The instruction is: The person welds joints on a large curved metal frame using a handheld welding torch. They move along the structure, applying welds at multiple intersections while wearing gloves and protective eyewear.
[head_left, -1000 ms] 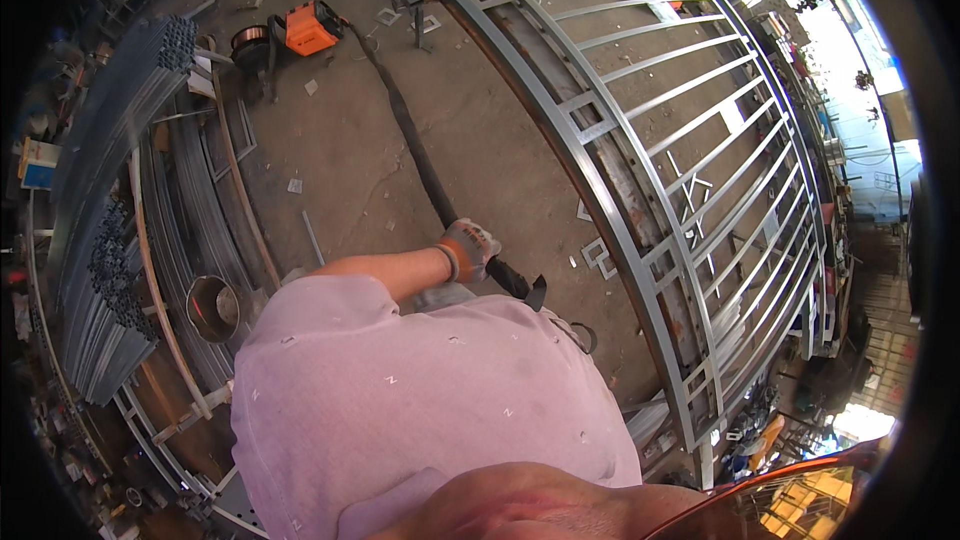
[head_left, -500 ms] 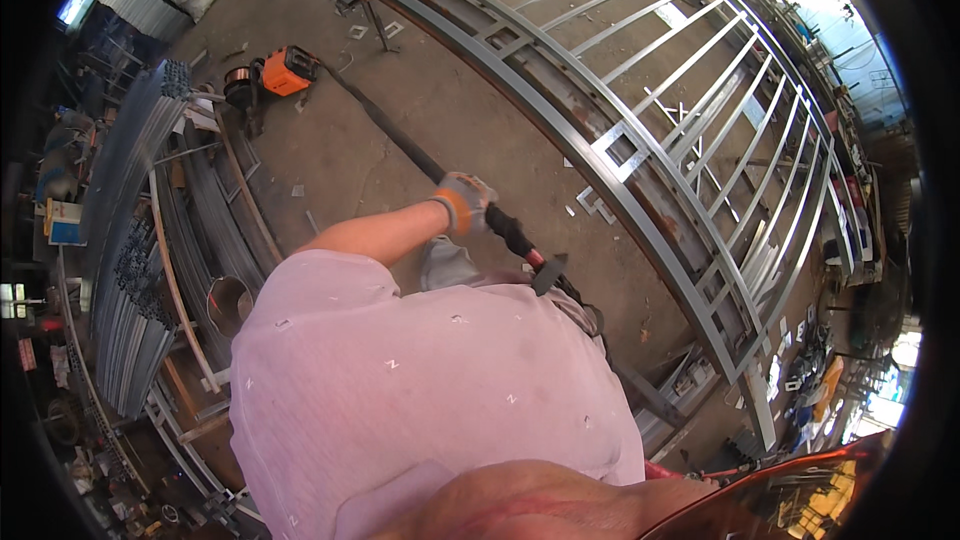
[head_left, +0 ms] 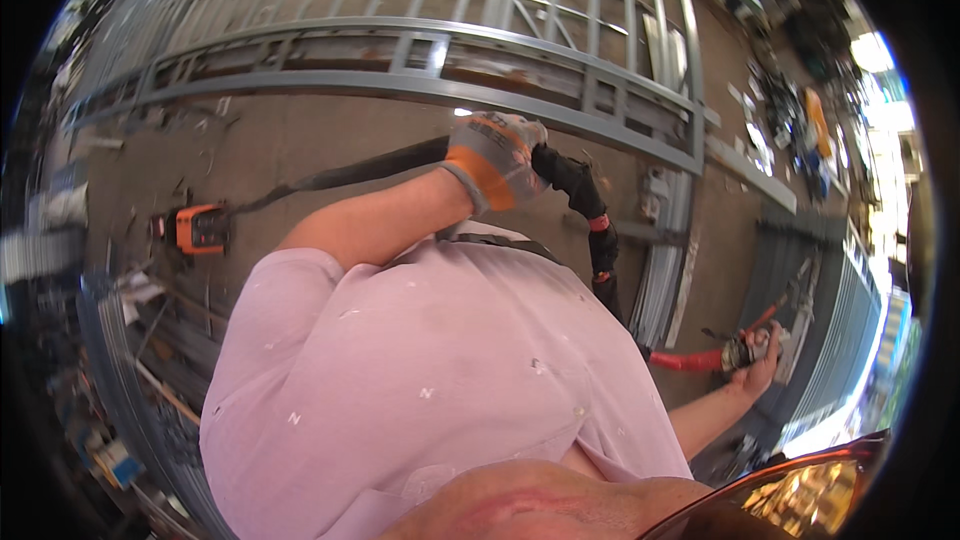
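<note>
The left hand (head_left: 495,162) clasps the welding cable (head_left: 375,167) just before the barred metal frame (head_left: 400,86); the right hand (head_left: 757,360), past that frame's right end, grips its red-sleeved end (head_left: 690,361). Probably heavy, bendy; best held two-handed.

A pale pink-lilac shirt (head_left: 400,370) covers the torso, its soft cloth creased at the front and scattered with small white and dark printed marks. The left sleeve (head_left: 275,315) is short and loose, leaving the forearm bare; the right forearm (head_left: 705,420) is bare too. The left grip (head_left: 497,162) wears a grey work glove (head_left: 487,175) with orange panels, dark printing near the knuckles and a grey cuff. At lower right sits eyewear (head_left: 800,500) with an amber, mirror-like lens and a thin orange-lit rim.
</note>
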Demonstrator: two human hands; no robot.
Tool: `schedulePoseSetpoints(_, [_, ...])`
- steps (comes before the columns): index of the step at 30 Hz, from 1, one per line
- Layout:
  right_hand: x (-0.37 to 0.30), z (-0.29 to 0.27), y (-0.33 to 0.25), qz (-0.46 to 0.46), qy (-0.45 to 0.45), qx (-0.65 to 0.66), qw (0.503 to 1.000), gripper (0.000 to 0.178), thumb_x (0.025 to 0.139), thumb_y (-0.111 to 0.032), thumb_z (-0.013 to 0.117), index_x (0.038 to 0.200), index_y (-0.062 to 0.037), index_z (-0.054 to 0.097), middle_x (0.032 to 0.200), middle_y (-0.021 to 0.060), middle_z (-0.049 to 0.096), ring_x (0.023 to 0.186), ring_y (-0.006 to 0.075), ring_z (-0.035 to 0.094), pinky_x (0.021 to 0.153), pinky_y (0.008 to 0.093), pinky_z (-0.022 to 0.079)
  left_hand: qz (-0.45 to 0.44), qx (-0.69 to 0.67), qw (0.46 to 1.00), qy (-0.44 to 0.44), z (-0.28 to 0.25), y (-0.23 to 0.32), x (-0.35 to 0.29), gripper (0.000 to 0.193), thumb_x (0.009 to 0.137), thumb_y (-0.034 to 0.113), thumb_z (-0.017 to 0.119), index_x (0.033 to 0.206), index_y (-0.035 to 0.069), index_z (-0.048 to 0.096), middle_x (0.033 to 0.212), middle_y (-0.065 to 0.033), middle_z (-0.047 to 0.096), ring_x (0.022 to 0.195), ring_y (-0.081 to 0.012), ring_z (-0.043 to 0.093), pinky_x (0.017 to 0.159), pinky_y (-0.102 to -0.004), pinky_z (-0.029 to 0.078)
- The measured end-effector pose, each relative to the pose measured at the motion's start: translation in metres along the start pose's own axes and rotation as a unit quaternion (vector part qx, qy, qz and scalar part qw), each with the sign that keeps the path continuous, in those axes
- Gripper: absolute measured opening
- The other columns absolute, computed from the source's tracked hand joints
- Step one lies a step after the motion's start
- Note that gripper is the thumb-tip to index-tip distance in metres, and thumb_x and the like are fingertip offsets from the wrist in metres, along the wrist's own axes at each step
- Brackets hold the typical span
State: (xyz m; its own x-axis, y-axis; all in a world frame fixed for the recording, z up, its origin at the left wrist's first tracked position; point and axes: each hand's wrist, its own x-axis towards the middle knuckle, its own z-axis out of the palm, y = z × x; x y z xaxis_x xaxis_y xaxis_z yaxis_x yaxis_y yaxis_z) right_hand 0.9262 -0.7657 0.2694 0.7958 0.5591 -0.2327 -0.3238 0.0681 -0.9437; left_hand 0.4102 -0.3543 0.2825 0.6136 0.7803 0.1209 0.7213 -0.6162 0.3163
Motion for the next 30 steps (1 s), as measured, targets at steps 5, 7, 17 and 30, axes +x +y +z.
schedulePoseSetpoints(5, [-0.048,0.021,0.0,0.012,0.045,-0.028,0.999,0.025,0.116,-0.035,0.059,0.123,-0.0116,0.061,0.085,-0.0002,0.056,0.076,0.0146,0.057,0.086,0.0433,0.055,0.147,-0.036,0.988,-0.032,0.002,0.045,0.069,0.028,0.076,0.042,0.075,0.093,0.019,0.073,0.082,-0.005,0.074,0.075,-0.0285,0.075,0.068,-0.0422,0.058])
schedulePoseSetpoints(7, [-0.078,0.035,-0.007,0.021,0.073,-0.028,0.997,0.027,0.116,-0.039,0.058,0.121,-0.0119,0.061,0.086,0.001,0.059,0.077,0.0156,0.058,0.085,0.044,0.056,0.193,-0.023,0.978,-0.071,-0.003,0.068,0.092,0.03,0.077,0.042,0.074,0.097,0.019,0.074,0.087,-0.0056,0.075,0.079,-0.0288,0.075,0.069,-0.0431,0.058])
schedulePoseSetpoints(17, [-0.21,0.042,-0.032,0.039,0.138,-0.005,0.99,0.026,0.115,-0.033,0.056,0.128,-0.0111,0.058,0.095,0.0047,0.058,0.086,0.0206,0.059,0.094,0.0493,0.053,0.415,-0.228,0.876,-0.089,-0.037,0.156,0.166,0.036,0.078,0.038,0.075,0.107,0.017,0.075,0.099,-0.0082,0.078,0.096,-0.0321,0.078,0.079,-0.0481,0.06])
schedulePoseSetpoints(30, [-0.042,0.004,-0.04,0.032,0.039,-0.032,0.998,0.025,0.114,-0.032,0.059,0.129,-0.0127,0.057,0.1,0.0031,0.057,0.089,0.0191,0.058,0.096,0.0518,0.053,0.356,-0.161,0.901,-0.188,0.001,0.18,0.267,0.038,0.078,0.045,0.082,0.1,0.016,0.075,0.092,-0.0109,0.077,0.089,-0.0337,0.077,0.076,-0.0476,0.06])
